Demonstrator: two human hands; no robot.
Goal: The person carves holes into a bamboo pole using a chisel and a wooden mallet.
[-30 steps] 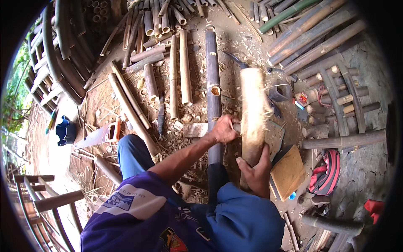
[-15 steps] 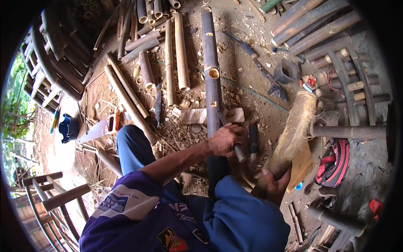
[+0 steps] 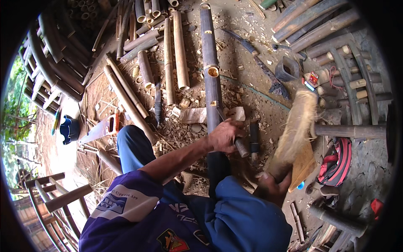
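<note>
A long dark bamboo pole (image 3: pixel 208 52) with holes cut in it runs away from me, its near part between my legs. My left hand (image 3: pixel 224 135) is closed around a chisel (image 3: pixel 241 148); its round handle end sticks out toward me. The thin blade slants to a small notch in the pole's upper side. On the right, my right hand (image 3: pixel 273 184) grips the narrow end of a thick wooden mallet (image 3: pixel 297 122). Its head is frayed into pale fibres, blurred, and held apart from the chisel.
A handsaw (image 3: pixel 98 129) and a blue container (image 3: pixel 69 129) lie left. Cut bamboo lengths (image 3: pixel 181 50) and a dark-handled knife (image 3: pixel 158 103) are ahead, among wood chips. A brush (image 3: pixel 254 140) lies beside the pole. At right are a red-black bag (image 3: pixel 337 161) and bamboo frames (image 3: pixel 361 84).
The mallet has shifted slightly and its head is now blurred by motion. My right hand has turned a little around its grip. My left hand keeps the chisel at the same notch.
</note>
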